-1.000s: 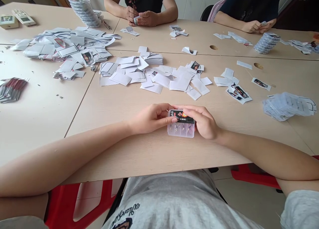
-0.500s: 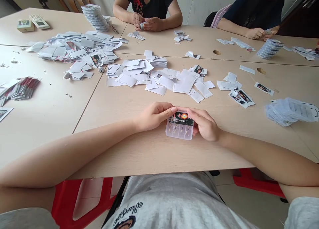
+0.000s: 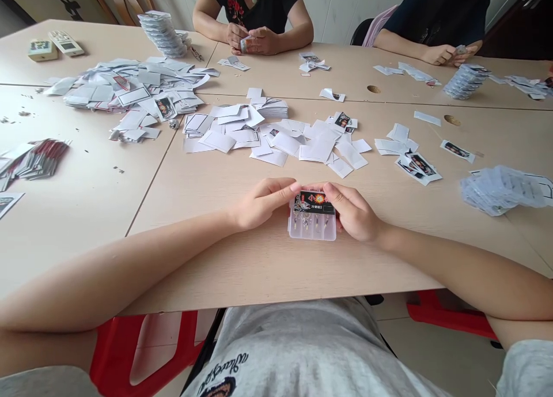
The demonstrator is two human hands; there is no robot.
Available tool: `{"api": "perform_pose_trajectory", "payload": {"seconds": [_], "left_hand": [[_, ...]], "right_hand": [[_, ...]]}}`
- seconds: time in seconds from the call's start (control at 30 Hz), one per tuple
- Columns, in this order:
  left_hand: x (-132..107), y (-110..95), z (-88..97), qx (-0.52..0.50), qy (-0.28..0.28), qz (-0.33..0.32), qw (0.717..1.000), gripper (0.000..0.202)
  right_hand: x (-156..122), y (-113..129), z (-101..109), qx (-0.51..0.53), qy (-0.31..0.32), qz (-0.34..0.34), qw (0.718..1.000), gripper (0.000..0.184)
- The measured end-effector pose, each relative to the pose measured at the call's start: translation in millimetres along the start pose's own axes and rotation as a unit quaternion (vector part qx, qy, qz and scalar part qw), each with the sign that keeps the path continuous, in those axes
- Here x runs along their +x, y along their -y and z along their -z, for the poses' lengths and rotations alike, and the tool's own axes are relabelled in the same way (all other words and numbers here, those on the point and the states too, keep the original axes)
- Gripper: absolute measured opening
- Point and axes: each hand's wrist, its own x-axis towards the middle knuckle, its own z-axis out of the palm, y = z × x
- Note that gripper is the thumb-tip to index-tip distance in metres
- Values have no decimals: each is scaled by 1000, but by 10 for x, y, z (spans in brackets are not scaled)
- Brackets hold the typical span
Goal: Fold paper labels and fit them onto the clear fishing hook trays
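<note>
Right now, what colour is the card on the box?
The card on the box is black with a red-yellow burst; the head view shows it best.

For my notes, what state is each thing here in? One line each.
Left hand: fingertips pressed to the box's top edge.
Right hand: gripping the box's right side.
Clear plastic box: lying flat, held by both hands.
Black printed card: along the box's top.
White paper sheets: scattered loose.
</note>
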Motion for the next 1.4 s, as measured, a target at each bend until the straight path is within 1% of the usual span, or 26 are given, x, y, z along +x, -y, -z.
{"api": "perform_pose_trajectory", "payload": {"seconds": [0.07, 0.13, 0.27, 0.37, 0.47, 0.67, 0.77, 0.9, 1.0, 1.07, 1.17, 1.3, 1.37, 1.4], "left_hand": [[1, 15, 7, -14, 19, 8, 1000, 26], [7, 39, 6, -11, 28, 6, 1000, 28], [24, 80, -1, 36, 29, -14, 999, 31], [33, 91, 2, 63, 33, -28, 997, 32], [39, 95, 13, 85, 40, -34, 995, 33], [42, 100, 31, 113, 56, -34, 991, 32], [39, 87, 28, 114, 54, -27, 992, 31], [28, 42, 13, 103, 42, -5, 994, 32], [22, 10, 8, 114, 22, 14, 993, 32], [22, 1, 10, 111, 25, 28, 993, 33], [25, 3, 18, 80, 38, 44, 995, 36], [19, -5, 38, 64, 17, 41, 997, 40], [15, -13, 56, 65, 24, 32, 997, 39], [14, -14, 66, 62, 33, 28, 997, 35]], "right_hand": [[4, -4, 15, 13, 0, 2, 1000, 49], [5, -4, 32, 24, 6, 9, 1000, 51], [-12, -13, 50, 24, 34, 37, 998, 40], [-32, -35, 50, 24, 59, 76, 995, 46], [-50, -54, 42, 18, 67, 103, 992, 48], [-87, -50, 34, 0, 69, 98, 993, 51], [-90, -48, 32, 4, 68, 98, 993, 50], [-78, -45, 25, 25, 73, 95, 993, 45], [-79, -38, 15, 22, 82, 93, 992, 47], [-87, -29, 4, 10, 91, 94, 991, 49], [-96, -18, -10, 6, 101, 88, 991, 50], [-87, -23, -4, 5, 101, 92, 991, 52], [-81, -34, 8, -5, 93, 103, 990, 52], [-80, -39, 14, -9, 88, 109, 990, 51]]}}
